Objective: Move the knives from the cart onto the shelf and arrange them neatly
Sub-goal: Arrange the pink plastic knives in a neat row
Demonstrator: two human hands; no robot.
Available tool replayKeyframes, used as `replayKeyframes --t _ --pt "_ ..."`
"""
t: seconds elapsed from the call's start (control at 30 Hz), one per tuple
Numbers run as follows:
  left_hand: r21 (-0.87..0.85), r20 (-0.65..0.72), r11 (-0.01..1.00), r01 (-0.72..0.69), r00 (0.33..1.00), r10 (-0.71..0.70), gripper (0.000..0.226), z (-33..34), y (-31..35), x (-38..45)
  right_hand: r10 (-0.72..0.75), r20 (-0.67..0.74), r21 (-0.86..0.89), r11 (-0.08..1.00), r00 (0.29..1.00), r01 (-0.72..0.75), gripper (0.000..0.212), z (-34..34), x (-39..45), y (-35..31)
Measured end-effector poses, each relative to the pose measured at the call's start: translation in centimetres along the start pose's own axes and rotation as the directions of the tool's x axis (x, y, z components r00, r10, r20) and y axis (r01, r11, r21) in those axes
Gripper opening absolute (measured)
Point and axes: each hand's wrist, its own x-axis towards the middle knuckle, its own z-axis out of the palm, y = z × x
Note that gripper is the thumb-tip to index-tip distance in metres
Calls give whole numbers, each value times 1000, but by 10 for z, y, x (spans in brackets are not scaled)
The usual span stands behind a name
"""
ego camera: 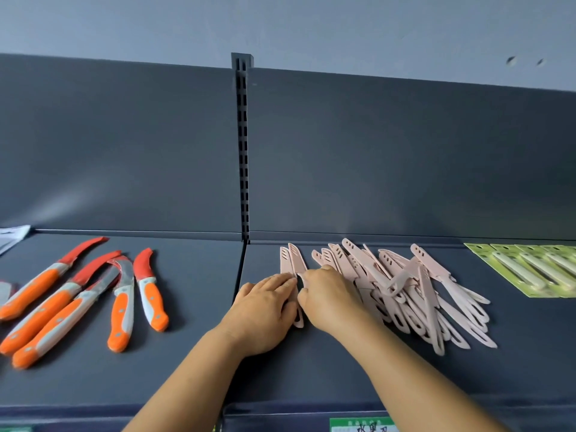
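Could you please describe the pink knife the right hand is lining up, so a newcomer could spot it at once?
Find the slotted upright dividing the shelf. Just right of its foot lie two pink knives side by side, apart from the pink pile. It is the right one, at the right hand.

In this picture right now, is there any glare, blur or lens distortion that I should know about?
Head view: a soft pale glare lies on the shelf back panel at left; the wide lens bends the panel's top edge; the pink knives and orange knives look sharp; both hands, left hand and right hand, cast only faint shadows.
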Motion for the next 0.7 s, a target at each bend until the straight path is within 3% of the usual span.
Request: replayKeyframes --t 0.3,0.47,0.57,0.7 --pt "-58 -18 998 6 1000 -7 47 -2 -2 0 -82 15 57 995 997 81 33 10 1 -2" --pt "-34 -51 997 -67 997 65 49 -3 5 2 -44 -89 -64 997 995 39 28 4 -6 19" --pt "-6 0 994 -105 994 105 50 0 11 5 -22 -51 -129 991 998 15 29 3 -12 32" --pt "-49 39 998 -51 998 53 50 -1 11 4 -24 -48 -129 991 999 18 26 2 -15 31"
